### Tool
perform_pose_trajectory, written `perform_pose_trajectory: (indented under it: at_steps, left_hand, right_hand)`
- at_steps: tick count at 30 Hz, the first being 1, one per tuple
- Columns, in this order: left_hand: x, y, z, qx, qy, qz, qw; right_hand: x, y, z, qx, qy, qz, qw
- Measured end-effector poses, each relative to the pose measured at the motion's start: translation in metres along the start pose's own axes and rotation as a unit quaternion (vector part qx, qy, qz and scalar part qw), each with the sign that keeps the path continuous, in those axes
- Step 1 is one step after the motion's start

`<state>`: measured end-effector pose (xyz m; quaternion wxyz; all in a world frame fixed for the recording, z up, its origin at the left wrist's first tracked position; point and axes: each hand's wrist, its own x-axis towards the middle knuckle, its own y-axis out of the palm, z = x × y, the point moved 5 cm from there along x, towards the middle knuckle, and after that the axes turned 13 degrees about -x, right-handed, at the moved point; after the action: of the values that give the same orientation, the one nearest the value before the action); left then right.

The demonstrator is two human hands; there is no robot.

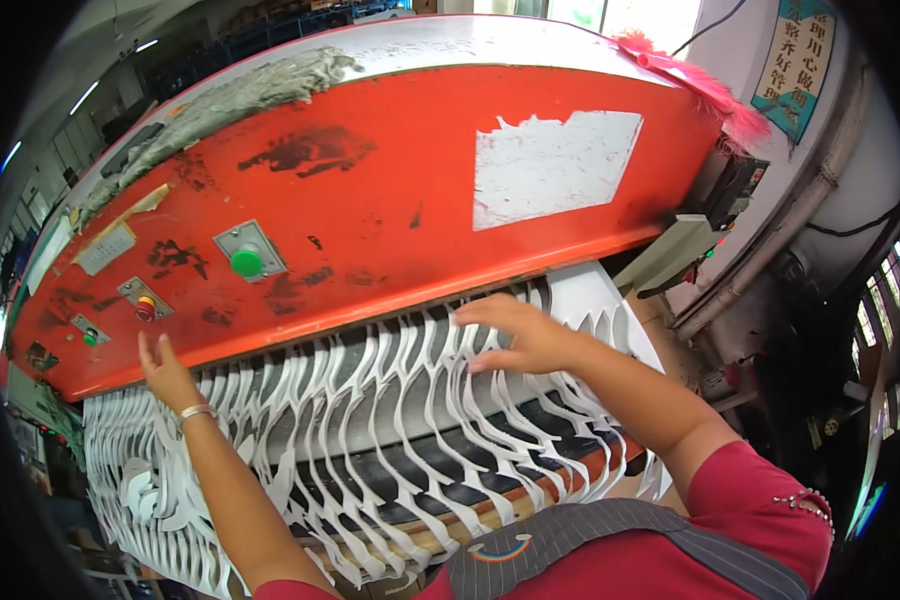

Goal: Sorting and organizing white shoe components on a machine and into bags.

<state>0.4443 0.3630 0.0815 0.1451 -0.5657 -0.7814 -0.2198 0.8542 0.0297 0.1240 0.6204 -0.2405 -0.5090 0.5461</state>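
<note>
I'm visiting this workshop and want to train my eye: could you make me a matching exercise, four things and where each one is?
1. Pink duster
2. Big green button
3. Person's left hand
4. Fluffy grey cloth

A. Just below the red button
B. Along the machine's top edge, left part
C. At the right end of the machine's top
D. On a square plate on the machine's front

Pairs: 1-C, 2-D, 3-A, 4-B

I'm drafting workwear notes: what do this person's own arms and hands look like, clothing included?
The left grip and right grip are ungloved. A silvery bracelet circles the left wrist. The right sleeve is short and crimson, with bead-like trim; the left sleeve shows only a crimson edge.
</note>
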Motion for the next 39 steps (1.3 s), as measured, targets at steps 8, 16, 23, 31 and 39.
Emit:
perform_pose_trajectory:
  at_steps: [8,16,23,31,39]
  left_hand:
    - [0.148,-0.106,0.065,0.350,0.043,-0.184,0.917]
    - [0.157,-0.232,-0.030,0.443,0.095,0.150,0.879]
    - [-0.232,-0.024,-0.124,0.054,-0.042,0.448,0.891]
    - [-0.402,0.072,-0.198,0.159,0.081,0.574,0.799]
    - [-0.428,0.061,-0.191,0.197,0.094,0.524,0.823]
  right_hand:
    - [0.181,0.040,0.095,0.020,0.042,-0.096,0.994]
    - [0.181,0.043,0.135,0.152,0.010,-0.063,0.986]
    - [0.011,0.027,0.112,0.079,0.072,0.357,0.928]
    - [-0.137,0.039,0.104,-0.120,0.052,0.330,0.935]
    - [-0.166,0.050,0.106,-0.100,0.036,0.302,0.947]
